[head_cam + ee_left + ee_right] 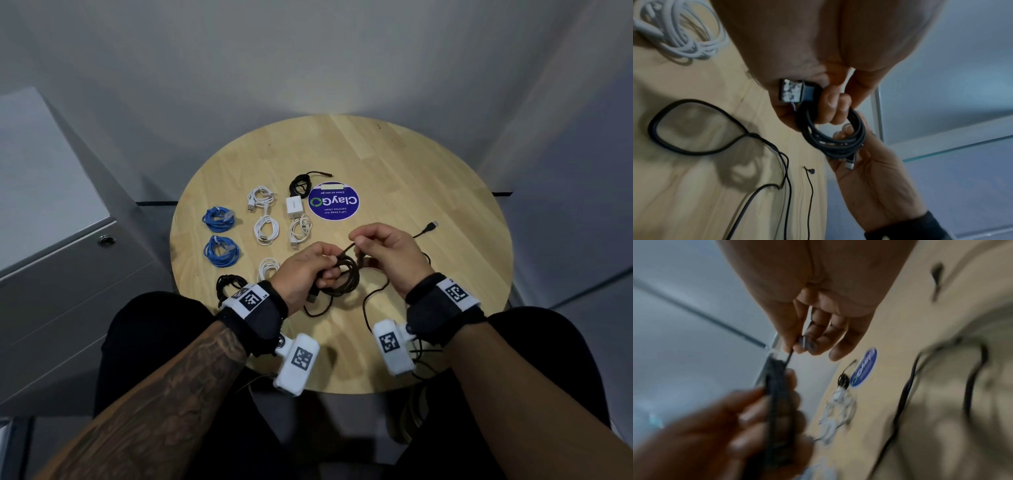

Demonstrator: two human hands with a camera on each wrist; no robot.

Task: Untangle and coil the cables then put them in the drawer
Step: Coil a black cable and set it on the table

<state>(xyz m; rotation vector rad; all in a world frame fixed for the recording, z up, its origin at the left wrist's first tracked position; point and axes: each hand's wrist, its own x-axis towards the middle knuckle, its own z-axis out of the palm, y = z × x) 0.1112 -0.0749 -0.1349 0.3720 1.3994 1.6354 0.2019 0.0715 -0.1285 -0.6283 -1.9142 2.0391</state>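
Two hands [342,263] grip one dark coil [344,277].

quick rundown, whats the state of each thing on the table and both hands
left hand: grips the dark cable coil
right hand: pinches that coil's free end
dark cable coil: nearly wound, held above the table
blue cables: two, coiled
white cables: coiled
loose black cable: uncoiled
drawer: closed
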